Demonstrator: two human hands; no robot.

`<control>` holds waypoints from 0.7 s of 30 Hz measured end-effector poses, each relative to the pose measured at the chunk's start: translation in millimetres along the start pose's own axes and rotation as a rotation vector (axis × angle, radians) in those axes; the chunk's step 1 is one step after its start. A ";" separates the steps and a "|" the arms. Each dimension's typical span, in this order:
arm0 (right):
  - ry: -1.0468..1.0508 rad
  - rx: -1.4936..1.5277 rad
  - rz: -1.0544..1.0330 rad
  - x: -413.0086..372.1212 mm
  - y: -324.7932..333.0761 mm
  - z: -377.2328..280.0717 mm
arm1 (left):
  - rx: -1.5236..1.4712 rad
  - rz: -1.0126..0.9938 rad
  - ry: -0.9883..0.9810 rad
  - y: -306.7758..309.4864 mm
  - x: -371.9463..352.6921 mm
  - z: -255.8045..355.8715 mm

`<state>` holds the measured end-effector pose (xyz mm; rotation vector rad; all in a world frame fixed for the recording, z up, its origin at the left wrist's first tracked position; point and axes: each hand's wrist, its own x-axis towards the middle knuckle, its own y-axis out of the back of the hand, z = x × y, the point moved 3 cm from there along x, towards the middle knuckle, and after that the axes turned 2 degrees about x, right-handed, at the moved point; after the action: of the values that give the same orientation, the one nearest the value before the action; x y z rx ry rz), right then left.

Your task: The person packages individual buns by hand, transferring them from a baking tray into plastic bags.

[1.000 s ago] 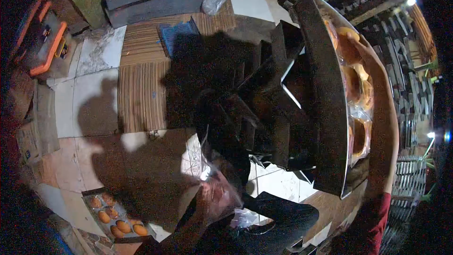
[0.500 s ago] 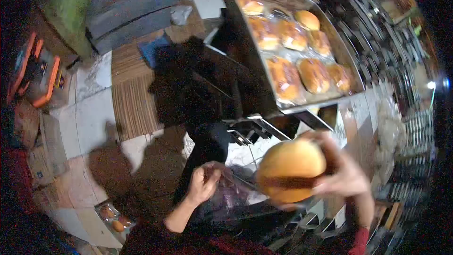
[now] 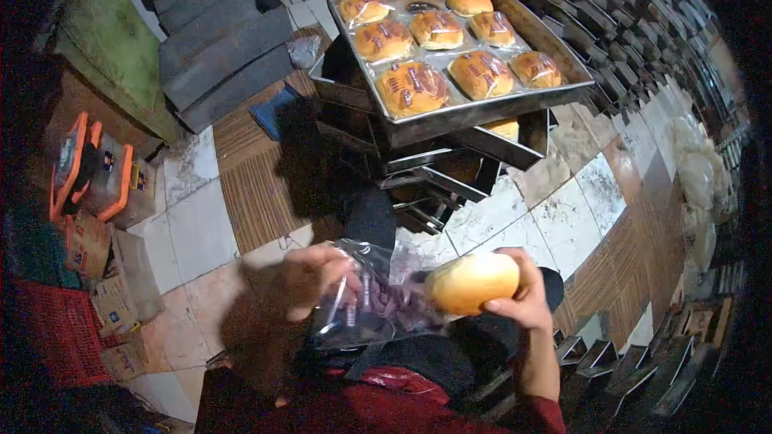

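Observation:
A golden bread bun (image 3: 473, 284) is gripped from its right side by my right hand (image 3: 527, 293), thumb below and fingers behind. Its left end is right at the mouth of a clear plastic bag (image 3: 354, 325) with dark purple print. My left hand (image 3: 322, 273) pinches the bag's upper left edge, partly seen through the film. Beyond my hands, a metal tray (image 3: 482, 110) carries several buns in printed clear wrappers, such as the wrapped bun (image 3: 412, 88) at its near left corner. At the tray's back, one bun (image 3: 470, 3) looks bare.
More trays (image 3: 498, 145) are stacked crookedly under the top one. Stacked dark trays (image 3: 643, 32) line the back right, and others (image 3: 599, 358) lie at lower right. Orange-handled boxes (image 3: 117, 181), cardboard (image 3: 117, 301) and a red crate (image 3: 56, 329) stand left on the tiled floor (image 3: 201, 229).
My right hand has brought the bun lower and turned it beside the bag. The bag is now spread wider, with my left hand farther left and higher. The view has shifted, showing more floor.

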<state>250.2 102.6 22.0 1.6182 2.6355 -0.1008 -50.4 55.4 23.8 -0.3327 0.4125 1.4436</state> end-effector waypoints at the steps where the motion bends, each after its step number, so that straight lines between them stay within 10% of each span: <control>1: 0.033 0.055 -0.006 -0.9 12.8 3.6 | -0.010 -0.025 -0.298 6.4 -3.9 2.0; 2: 0.065 0.110 -0.015 0.5 20.8 6.6 | -0.019 -0.050 -0.596 13.0 -11.8 4.8; 6: -0.088 0.263 0.263 36.2 21.1 16.5 | 0.336 0.124 -0.358 18.8 -27.4 15.2; 8: -0.090 0.394 0.072 33.0 6.1 18.7 | -0.103 0.119 -0.504 17.4 -18.1 -6.7; 16: -0.058 0.017 -0.148 28.2 -39.6 -24.7 | -0.214 -0.114 0.093 -4.3 -16.2 7.3; 18: -0.175 -0.229 -0.045 24.1 -49.9 -19.8 | -0.108 -0.355 -0.045 -8.0 -14.6 -0.3; 20: -0.376 0.199 0.092 23.8 -38.8 0.5 | 0.036 -0.421 -0.045 3.2 -2.2 -15.0; 21: -0.365 0.545 0.153 23.6 -34.5 0.5 | 0.335 -0.082 -0.391 19.0 5.5 -12.0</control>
<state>208.8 108.0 20.8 1.7118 2.3058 -1.0753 -69.7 56.7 11.2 0.1986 0.3095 1.2948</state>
